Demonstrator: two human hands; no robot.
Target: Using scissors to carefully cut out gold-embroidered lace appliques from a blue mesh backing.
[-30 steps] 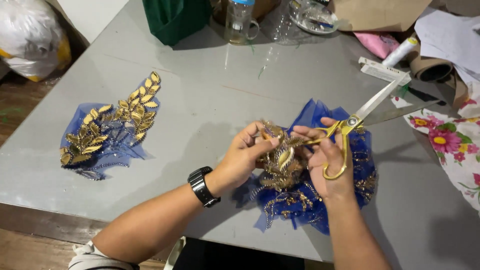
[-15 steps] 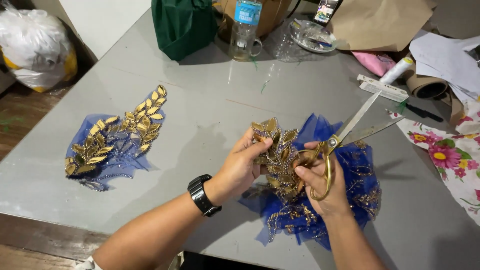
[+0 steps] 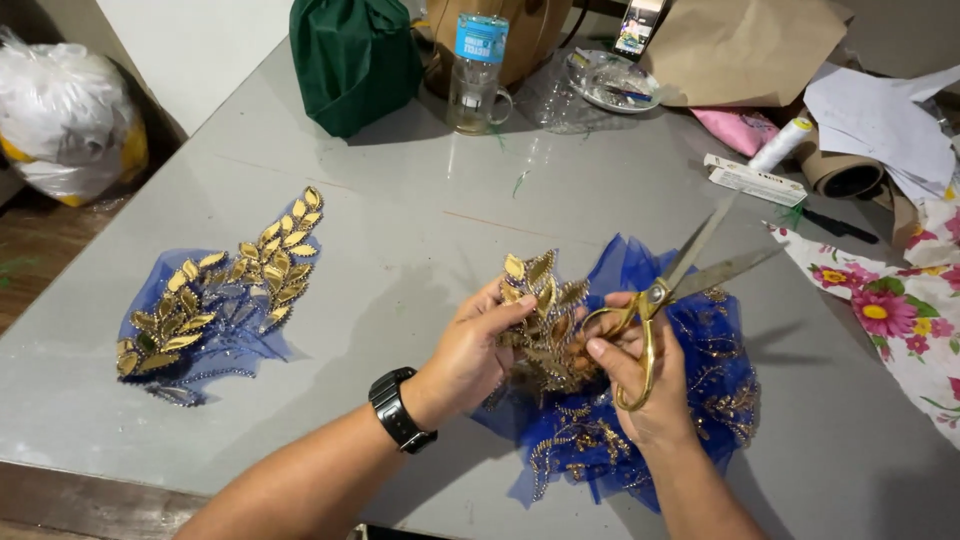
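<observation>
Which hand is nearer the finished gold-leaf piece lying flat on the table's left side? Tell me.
Left. The left hand grips the gold-leaf applique at the table's middle, on the side toward the flat gold-leaf piece. The right hand, holding the scissors, sits farther away.

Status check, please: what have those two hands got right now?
Left hand grips gold leaf appliqué. Right hand holds gold scissors, blades open. Blue tulle underneath.

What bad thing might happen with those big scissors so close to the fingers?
The gold scissors in the right hand are open right beside the left hand gripping the gold leaf applique. They might nick those fingers, or cut into a leaf or the blue tulle beneath.
</observation>
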